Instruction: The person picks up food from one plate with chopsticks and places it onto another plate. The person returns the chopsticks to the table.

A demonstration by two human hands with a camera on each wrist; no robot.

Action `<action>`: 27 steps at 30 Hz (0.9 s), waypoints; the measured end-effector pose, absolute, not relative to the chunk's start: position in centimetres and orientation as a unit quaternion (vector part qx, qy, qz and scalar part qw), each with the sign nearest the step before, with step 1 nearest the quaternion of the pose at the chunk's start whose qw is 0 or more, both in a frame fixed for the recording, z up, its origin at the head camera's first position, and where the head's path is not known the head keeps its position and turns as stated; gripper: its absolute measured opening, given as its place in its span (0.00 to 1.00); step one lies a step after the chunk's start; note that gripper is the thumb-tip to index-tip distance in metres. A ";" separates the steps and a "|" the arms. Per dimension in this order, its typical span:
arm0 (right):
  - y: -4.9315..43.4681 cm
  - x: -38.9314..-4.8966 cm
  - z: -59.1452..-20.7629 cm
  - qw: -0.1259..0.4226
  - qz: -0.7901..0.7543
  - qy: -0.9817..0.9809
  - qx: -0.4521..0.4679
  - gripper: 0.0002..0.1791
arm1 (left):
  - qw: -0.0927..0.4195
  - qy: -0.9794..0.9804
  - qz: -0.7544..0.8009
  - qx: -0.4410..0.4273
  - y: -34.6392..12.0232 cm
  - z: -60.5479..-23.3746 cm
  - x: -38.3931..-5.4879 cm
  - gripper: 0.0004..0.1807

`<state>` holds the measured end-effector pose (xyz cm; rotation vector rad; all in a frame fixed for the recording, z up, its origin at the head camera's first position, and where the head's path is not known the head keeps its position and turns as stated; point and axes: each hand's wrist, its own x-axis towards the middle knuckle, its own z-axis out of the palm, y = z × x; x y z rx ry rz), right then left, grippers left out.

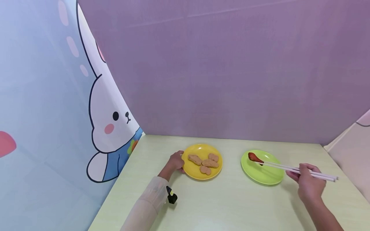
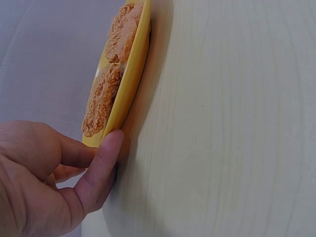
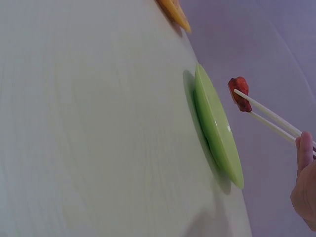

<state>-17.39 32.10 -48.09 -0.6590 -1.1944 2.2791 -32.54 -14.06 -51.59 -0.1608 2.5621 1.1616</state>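
Note:
My left hand (image 1: 175, 161) pinches the left rim of a yellow plate (image 1: 199, 149), its thumb and fingers at the edge in the left wrist view. On that plate lie several pieces of breaded fried chicken (image 2: 101, 101). My right hand (image 1: 311, 185) grips a pair of white chopsticks (image 3: 269, 113). Between the chopstick tips is a reddish-brown chicken drumstick (image 1: 255, 158), held up over the left part of a light green plate (image 1: 264, 176). The right wrist view shows a gap between the drumstick (image 3: 240, 91) and that plate.
Both plates stand on a pale wood-grain table (image 1: 231, 205), the yellow one left of the green one. A purple backdrop (image 1: 231, 80) rises behind the table. At the left hangs a blue cloth (image 1: 37, 96) printed with a rabbit. A small black device (image 1: 171, 196) sits on the left wrist.

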 end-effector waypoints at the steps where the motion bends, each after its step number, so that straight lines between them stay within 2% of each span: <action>1: 31.9 -17.5 -48.0 0.238 0.832 -0.437 -0.244 0.03 | 0.162 0.897 0.407 -0.057 -14.1 -51.6 -32.6 0.40; 27: 25.0 -21.1 -47.3 0.201 0.827 -0.471 -0.233 0.03 | 0.164 0.894 0.413 -0.065 -14.1 -51.6 -32.5 0.40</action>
